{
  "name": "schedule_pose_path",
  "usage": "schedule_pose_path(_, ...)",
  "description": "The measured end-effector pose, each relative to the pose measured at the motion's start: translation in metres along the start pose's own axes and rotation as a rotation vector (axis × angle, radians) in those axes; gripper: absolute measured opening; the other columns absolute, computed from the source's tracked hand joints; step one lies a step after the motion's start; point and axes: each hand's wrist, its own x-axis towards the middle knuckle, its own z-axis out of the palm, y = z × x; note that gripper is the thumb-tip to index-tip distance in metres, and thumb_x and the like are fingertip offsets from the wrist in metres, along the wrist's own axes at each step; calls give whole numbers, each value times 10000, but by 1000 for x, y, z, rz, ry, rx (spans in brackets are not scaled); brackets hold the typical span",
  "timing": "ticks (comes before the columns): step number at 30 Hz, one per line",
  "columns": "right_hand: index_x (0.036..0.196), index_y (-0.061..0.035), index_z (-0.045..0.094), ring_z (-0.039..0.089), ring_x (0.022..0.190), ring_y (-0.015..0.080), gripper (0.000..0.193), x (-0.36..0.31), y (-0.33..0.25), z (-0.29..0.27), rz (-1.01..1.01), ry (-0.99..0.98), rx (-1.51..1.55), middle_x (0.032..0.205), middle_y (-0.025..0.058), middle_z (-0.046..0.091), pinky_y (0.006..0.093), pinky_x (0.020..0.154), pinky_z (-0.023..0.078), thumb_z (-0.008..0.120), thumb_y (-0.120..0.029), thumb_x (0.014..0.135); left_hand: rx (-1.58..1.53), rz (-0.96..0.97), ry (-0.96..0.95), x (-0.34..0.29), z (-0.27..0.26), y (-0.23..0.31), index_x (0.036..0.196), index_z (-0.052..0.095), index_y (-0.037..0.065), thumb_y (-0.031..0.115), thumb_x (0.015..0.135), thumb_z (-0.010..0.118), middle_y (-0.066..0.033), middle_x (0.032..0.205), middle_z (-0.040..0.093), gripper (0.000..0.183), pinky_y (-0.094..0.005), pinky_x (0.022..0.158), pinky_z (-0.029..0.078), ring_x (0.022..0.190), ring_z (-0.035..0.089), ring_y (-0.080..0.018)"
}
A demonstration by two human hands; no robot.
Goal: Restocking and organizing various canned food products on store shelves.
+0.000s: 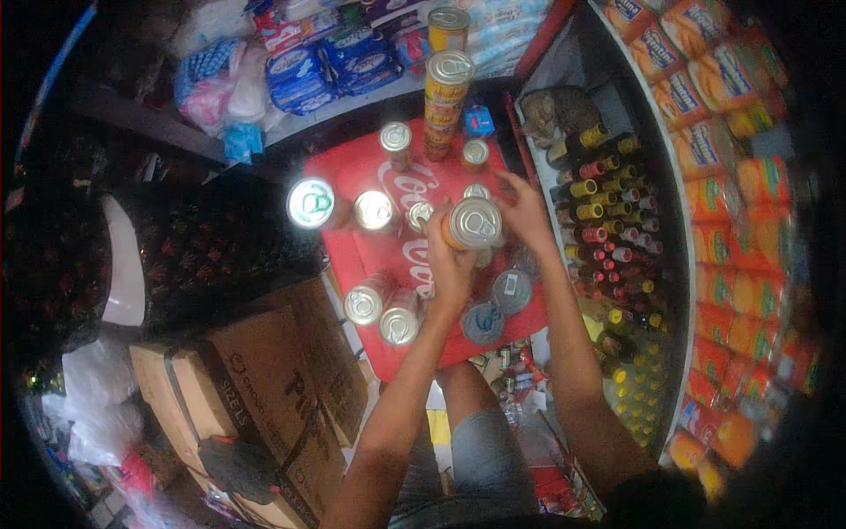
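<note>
Over the middle of a red table [357, 264], my left hand [453, 275] is closed round an orange-sided can [474, 224] with a silver pull-tab lid facing up. My right hand [527, 216] is at the can's right side, fingers apart and partly stretched out; whether it touches the can I cannot tell. Just beyond is a small can [477, 191], and a silver-lidded can [420, 215] is partly behind my left fingers. To the left are a larger can [311, 204] and a bright-lidded can [374, 211]. Two cans [363, 305] stand side by side nearer me.
A tall stack of orange cans [443, 115] rises at the table's far side, near two small cans [397, 137]. Clear plastic containers [511, 291] sit near the right edge. Cardboard boxes [256, 379] stand left, bottles [599, 207] and shelved orange packs [736, 256] right.
</note>
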Motion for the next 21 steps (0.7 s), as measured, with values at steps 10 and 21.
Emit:
schedule_pose_path(10,1336,-36,425,483,1185,353,663,-4,-118,-23,-260,28,-81,1288,207,454,390,983,402,692,-127,736,-105,26,184,73,67,-45,1213,421,4,180,821,633,-137,1102,550,480,-354,873,447,1000,555,-240)
schedule_pose_path(21,1231,5,463,504,1098,420,585,46,-56,20,-104,35,-210,1175,241,505,438,896,444,687,-118,704,-175,-45,203,86,75,-103,1127,488,17,112,843,527,-112,1048,556,303,-343,845,437,970,547,-222)
